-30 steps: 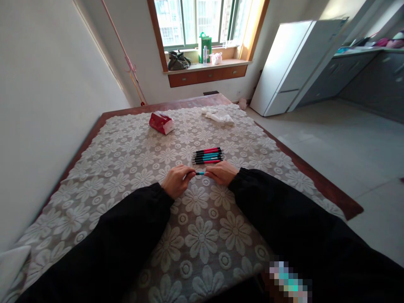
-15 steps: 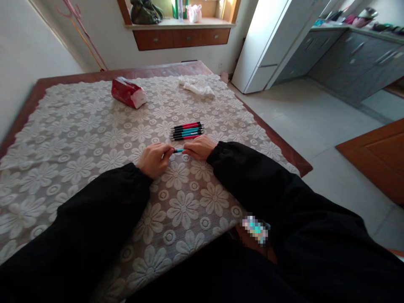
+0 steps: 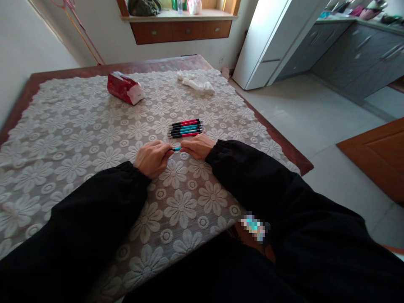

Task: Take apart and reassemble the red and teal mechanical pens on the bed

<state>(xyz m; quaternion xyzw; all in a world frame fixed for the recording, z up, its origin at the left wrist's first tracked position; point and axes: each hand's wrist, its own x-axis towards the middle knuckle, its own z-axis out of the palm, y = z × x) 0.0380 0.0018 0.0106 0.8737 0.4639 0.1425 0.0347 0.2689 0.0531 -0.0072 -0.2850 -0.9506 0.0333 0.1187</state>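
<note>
Holding teal-and-black pen [image 3: 177, 149] in from near edge of tabletop [image 3: 132, 67]; cannot tell if touching cloth. Pinched at black end by left hand [image 3: 153, 158], at teal end by right hand [image 3: 197, 146], both closed narrow on it. Just beyond, toward far edge: row of red, teal and black pens [image 3: 190, 127], side by side, next to right hand. Farther out: red packet [image 3: 121, 88] toward far-left corner, crumpled white item [image 3: 198, 84] toward far-right corner, both on floral tablecloth [image 3: 94, 110]. Past far edge: wooden drawers [image 3: 186, 32]; past far-right corner: white fridge [image 3: 260, 42].
</note>
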